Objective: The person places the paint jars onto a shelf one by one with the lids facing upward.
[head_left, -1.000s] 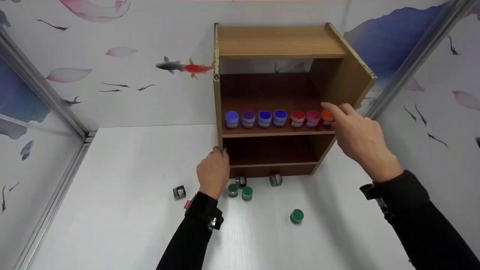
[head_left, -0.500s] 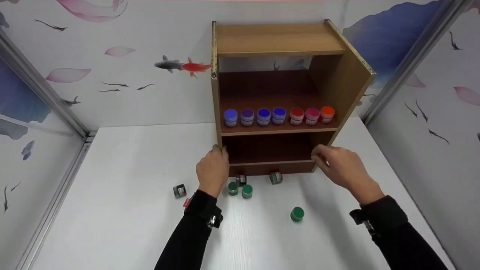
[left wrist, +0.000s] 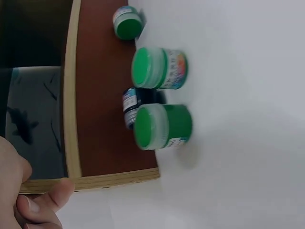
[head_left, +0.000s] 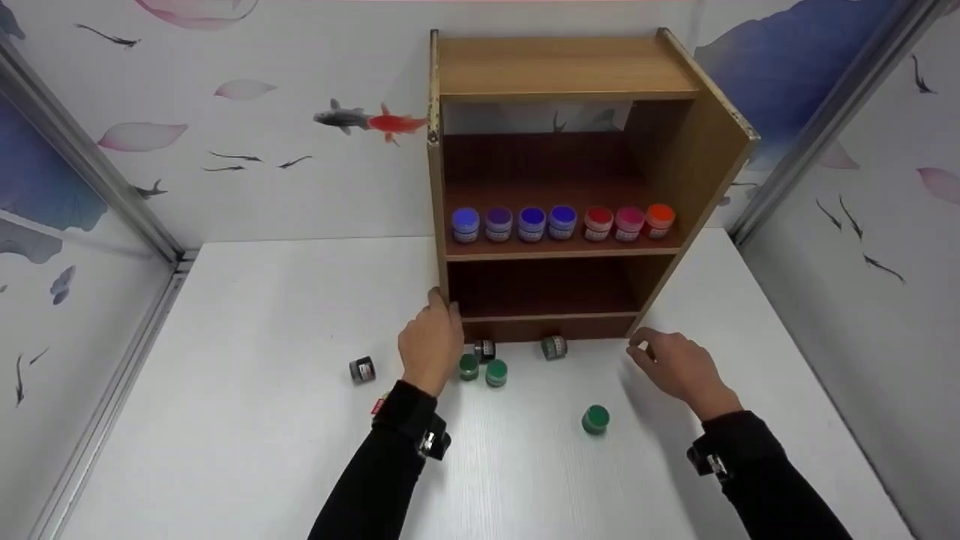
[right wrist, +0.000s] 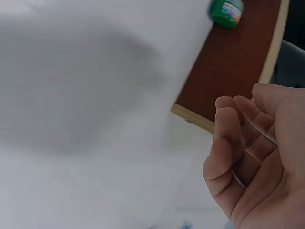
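A wooden shelf unit [head_left: 566,69] stands on the table, and my left hand [head_left: 431,345] grips the lower front edge of its left side panel [left wrist: 119,180] between thumb and fingers. My right hand [head_left: 677,370] hovers by the unit's bottom right corner, fingers loosely curled, nothing in them. Several paint jars, blue to orange, line the middle shelf, the orange jar [head_left: 659,220] at the right end. Just in front of the base stand two green jars [head_left: 496,373] [left wrist: 162,126], with a black jar [head_left: 485,349] lying behind them. A dark jar [head_left: 554,347] lies on its side against the base.
Another green jar [head_left: 596,419] stands on the white table [head_left: 285,450] toward the front right. A black jar [head_left: 362,369] lies to the left of my left hand. A small red item [head_left: 378,406] shows partly behind the left cuff. Patterned wall panels enclose the table.
My right hand has left the orange jar on the shelf and come down beside the unit's bottom right corner. The left hand keeps its grip on the side panel.
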`<state>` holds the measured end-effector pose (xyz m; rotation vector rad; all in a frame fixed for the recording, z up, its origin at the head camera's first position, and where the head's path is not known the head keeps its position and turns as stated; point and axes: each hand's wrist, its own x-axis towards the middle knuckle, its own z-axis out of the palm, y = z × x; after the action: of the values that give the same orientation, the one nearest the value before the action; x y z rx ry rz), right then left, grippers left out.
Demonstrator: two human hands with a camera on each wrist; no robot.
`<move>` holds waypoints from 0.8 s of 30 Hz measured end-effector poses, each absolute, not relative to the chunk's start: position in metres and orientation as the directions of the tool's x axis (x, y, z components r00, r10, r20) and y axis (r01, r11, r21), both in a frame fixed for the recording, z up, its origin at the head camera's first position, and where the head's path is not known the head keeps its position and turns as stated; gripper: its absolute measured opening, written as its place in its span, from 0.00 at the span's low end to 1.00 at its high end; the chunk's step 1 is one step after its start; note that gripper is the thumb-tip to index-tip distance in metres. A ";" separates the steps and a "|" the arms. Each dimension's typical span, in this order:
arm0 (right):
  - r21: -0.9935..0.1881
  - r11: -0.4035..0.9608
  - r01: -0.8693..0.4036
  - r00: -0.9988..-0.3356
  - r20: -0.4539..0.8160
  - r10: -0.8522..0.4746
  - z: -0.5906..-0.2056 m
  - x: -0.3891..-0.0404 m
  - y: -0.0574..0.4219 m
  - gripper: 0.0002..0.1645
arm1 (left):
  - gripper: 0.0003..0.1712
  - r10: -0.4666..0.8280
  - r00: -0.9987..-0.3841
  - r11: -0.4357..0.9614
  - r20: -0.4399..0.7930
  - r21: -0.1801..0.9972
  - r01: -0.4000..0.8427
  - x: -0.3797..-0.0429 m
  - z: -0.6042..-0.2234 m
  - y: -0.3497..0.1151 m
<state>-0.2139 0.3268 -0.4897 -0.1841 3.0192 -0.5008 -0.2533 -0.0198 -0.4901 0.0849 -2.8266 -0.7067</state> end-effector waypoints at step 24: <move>-0.428 0.903 0.047 -0.999 -0.003 0.050 -0.460 -0.257 0.337 0.46 | 0.20 -0.061 -0.994 0.866 0.096 0.500 -0.005 -0.173 -0.550 -0.021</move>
<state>-0.2567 0.3372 -0.4598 0.0783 3.0724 -0.6901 -0.1733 -0.0212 -0.5498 0.0527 -2.9295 -0.7845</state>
